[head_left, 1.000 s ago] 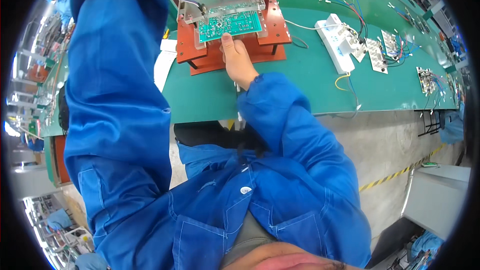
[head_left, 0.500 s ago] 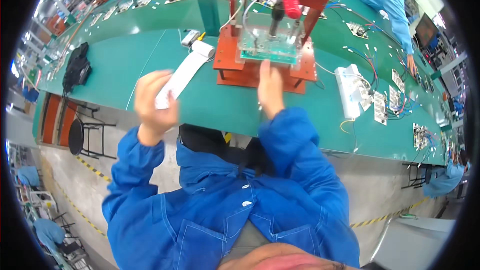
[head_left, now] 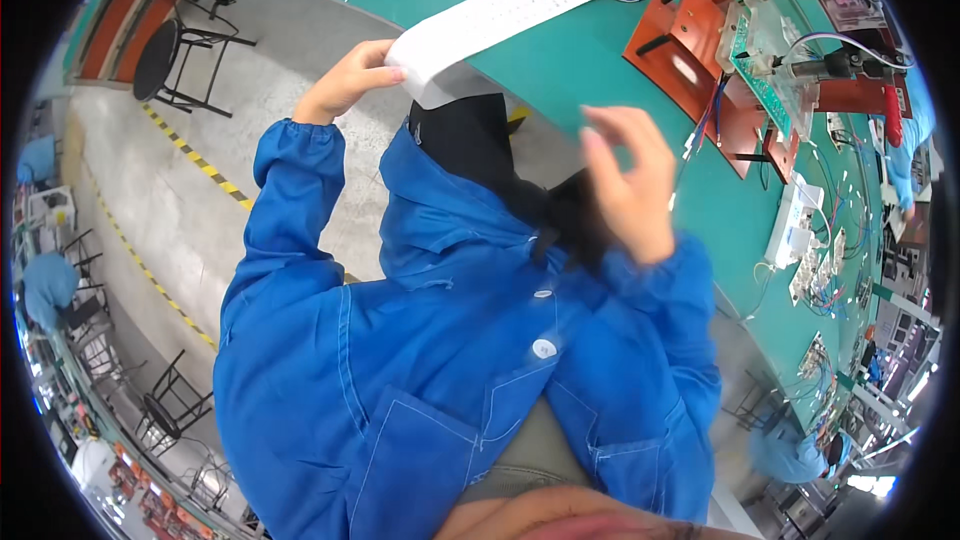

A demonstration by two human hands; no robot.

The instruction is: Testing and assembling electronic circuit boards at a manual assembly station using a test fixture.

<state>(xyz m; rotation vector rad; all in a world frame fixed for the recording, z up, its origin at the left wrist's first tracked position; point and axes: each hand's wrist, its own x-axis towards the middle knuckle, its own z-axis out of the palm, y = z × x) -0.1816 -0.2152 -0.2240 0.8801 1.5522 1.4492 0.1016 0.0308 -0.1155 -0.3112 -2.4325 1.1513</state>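
Head view, the left hand (head_left: 350,80) pinching one end of a white paper strip (head_left: 510,15) running across a green table (head_left: 565,70), the right hand (head_left: 637,180) blurred, thumb and fingers apart, near the table's edge.

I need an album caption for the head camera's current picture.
Left hand holding a white paper strip at the edge of a green table, right hand open and empty.

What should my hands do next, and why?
Probably bring the right hand to the paper strip's near end: only the left hand grips it there, past the table's edge, and the right looks empty.
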